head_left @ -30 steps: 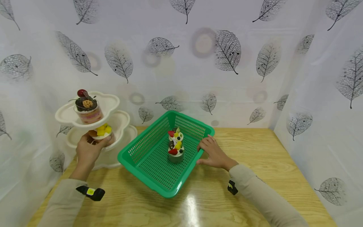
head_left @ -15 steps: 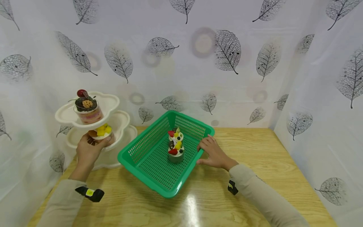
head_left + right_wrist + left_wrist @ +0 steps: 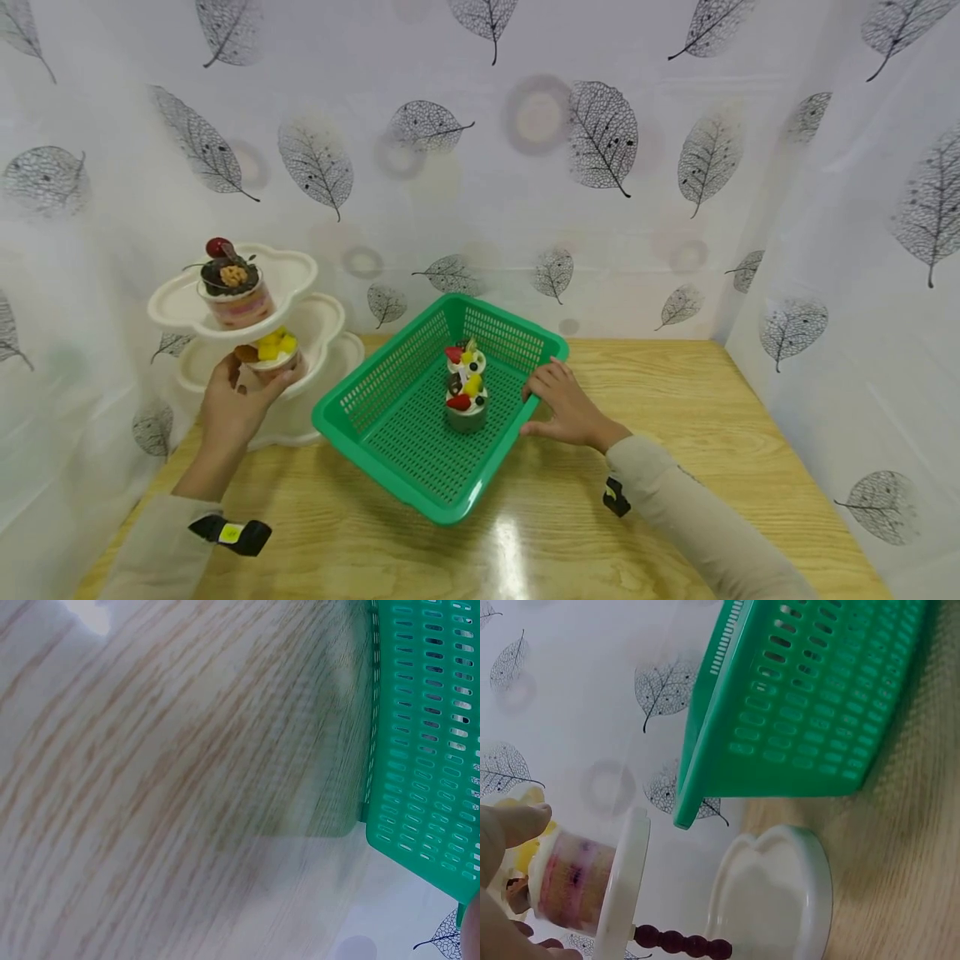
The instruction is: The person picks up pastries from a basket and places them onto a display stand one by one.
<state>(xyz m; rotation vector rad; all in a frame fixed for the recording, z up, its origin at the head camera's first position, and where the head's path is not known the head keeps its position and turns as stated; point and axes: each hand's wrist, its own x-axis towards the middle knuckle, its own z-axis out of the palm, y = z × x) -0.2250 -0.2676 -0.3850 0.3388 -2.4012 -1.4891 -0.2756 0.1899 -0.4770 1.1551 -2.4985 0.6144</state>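
Observation:
On the middle tier of a white three-tier stand [image 3: 330,321] stands a dessert cup [image 3: 277,358] topped with yellow fruit cubes. My left hand [image 3: 236,404] is beside it with thumb and fingers spread apart; in the left wrist view the cup's layered side [image 3: 577,881] shows uncovered, resting on the tier. My right hand [image 3: 566,408] grips the right rim of a green plastic basket [image 3: 397,471], fingers over the edge and thumb outside. Inside the basket are fruit-topped dessert cups [image 3: 467,408], one behind another.
A second layered cup [image 3: 238,292] with dark topping, a walnut and a cherry stands on the top tier. The stand's dark red beaded post [image 3: 682,941] shows below the tier. Wooden table [image 3: 675,417] extends right of the basket, up to a leaf-patterned curtain [image 3: 480,167].
My left hand has loosened from the cup with yellow fruit and drawn slightly back and down. The cup stays on its tier. The right hand and basket have not visibly moved.

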